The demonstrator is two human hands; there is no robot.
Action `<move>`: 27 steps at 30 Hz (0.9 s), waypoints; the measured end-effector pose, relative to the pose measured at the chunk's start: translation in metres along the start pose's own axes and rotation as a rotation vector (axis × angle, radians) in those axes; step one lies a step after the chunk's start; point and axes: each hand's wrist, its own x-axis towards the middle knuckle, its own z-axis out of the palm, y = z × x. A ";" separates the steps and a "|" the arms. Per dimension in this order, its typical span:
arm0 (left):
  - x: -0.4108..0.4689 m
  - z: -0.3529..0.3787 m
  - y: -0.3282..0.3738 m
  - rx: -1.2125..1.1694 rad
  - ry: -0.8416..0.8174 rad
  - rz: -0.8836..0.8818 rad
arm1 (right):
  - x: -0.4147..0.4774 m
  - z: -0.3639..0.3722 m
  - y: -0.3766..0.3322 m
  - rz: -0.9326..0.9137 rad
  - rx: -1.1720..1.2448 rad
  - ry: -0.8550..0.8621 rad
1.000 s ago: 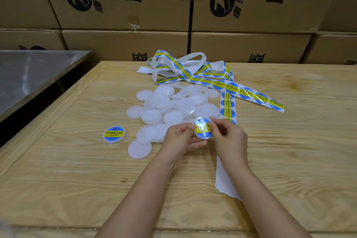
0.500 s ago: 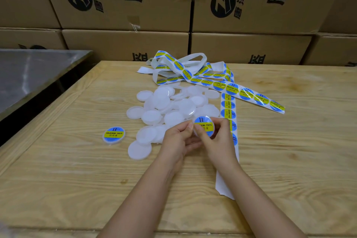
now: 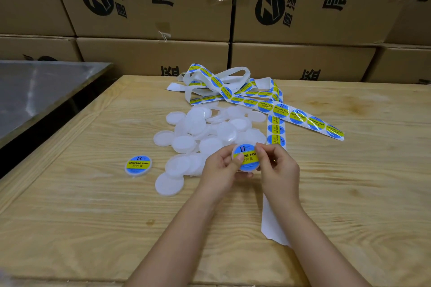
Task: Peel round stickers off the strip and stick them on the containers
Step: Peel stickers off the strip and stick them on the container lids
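Observation:
My left hand [image 3: 219,170] and my right hand [image 3: 278,165] both hold one round white container [image 3: 246,158] above the table, its blue and yellow sticker facing me. My left thumb presses on the sticker's left side; my right fingers pinch the upper right rim. A pile of plain white containers [image 3: 205,133] lies just behind my hands. One labelled container [image 3: 138,165] sits alone to the left. The sticker strip [image 3: 300,116] trails from a tangle at the back, and its bare white backing [image 3: 271,221] runs down under my right wrist.
The wooden table [image 3: 93,216] has a raised edge on the left. A metal table [image 3: 35,95] stands to the left across a dark gap. Stacked cardboard boxes [image 3: 151,2] wall off the back.
The sticker went onto the container held in both hands. The container has tilted up so its label faces me, and my left thumb now presses on it.

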 end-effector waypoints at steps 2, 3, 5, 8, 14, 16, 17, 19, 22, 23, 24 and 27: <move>0.000 -0.001 0.000 0.010 0.019 -0.004 | -0.001 0.002 -0.001 -0.018 -0.013 -0.003; 0.000 -0.002 0.001 0.018 0.032 -0.009 | -0.002 0.002 -0.001 -0.033 -0.037 -0.021; 0.003 -0.006 0.004 -0.016 0.085 -0.024 | -0.002 0.003 -0.001 -0.068 -0.124 -0.072; 0.011 -0.016 0.014 -0.157 0.240 -0.034 | 0.005 -0.004 0.000 -0.059 -0.224 -0.087; 0.017 -0.080 0.039 0.436 0.725 0.304 | 0.025 -0.037 0.019 -0.019 -0.820 -0.171; 0.014 -0.110 0.044 0.650 0.930 0.317 | 0.029 -0.045 0.024 0.026 -0.935 -0.263; 0.014 -0.125 0.045 0.718 1.017 0.277 | 0.030 -0.047 0.026 0.031 -0.967 -0.301; 0.014 -0.146 0.042 0.868 1.111 0.121 | 0.032 -0.049 0.028 0.022 -0.979 -0.338; 0.014 -0.156 0.037 1.029 1.142 -0.093 | 0.031 -0.050 0.030 0.051 -0.990 -0.367; 0.013 -0.155 0.035 1.050 1.151 -0.142 | 0.030 -0.050 0.031 0.072 -0.992 -0.376; 0.013 -0.155 0.035 1.064 1.156 -0.179 | 0.031 -0.050 0.032 0.079 -0.988 -0.381; 0.012 -0.152 0.035 1.134 1.161 -0.203 | 0.031 -0.050 0.031 0.063 -0.968 -0.355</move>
